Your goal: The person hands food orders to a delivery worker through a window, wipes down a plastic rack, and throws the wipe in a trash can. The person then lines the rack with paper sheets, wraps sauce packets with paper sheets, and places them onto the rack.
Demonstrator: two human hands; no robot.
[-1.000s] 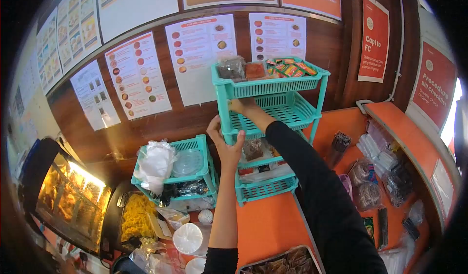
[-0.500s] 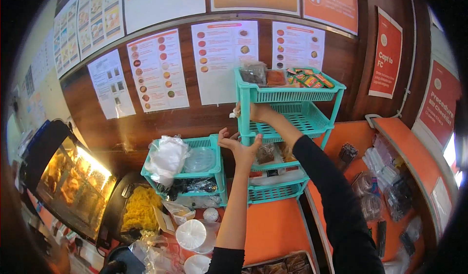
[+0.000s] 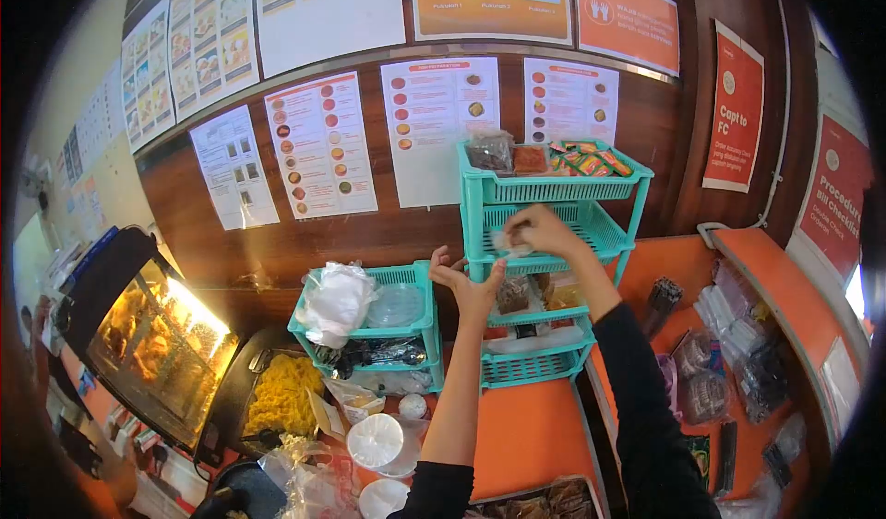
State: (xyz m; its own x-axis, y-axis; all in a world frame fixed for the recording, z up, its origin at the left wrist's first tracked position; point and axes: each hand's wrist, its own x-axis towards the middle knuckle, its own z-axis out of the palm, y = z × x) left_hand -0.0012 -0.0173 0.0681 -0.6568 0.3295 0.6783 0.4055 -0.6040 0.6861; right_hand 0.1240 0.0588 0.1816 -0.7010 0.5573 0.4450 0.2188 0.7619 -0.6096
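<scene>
My right hand (image 3: 543,230) is at the front left of the rack's second tier, its fingers closed on a crumpled whitish wipe (image 3: 506,245). The turquoise rack (image 3: 563,190) stands against the wall, with packets and sachets (image 3: 591,159) on its top tier. At the rack's left post is my left hand (image 3: 469,281), fingers spread, thumb near the post; nothing shows in it. Below the second tier, bagged items (image 3: 519,296) lie on a lower tier.
A smaller turquoise rack (image 3: 429,321) holds plastic bags and lids at the left. Further left are a lit food warmer (image 3: 166,334) and yellow food (image 3: 284,394). White cups (image 3: 376,441) stand nearby. Packaged goods (image 3: 706,371) lie on the right counter.
My right hand has come from behind the rack's left post to the front of the second tier, with the whitish wipe now in plainer view. My left hand stays by the post.
</scene>
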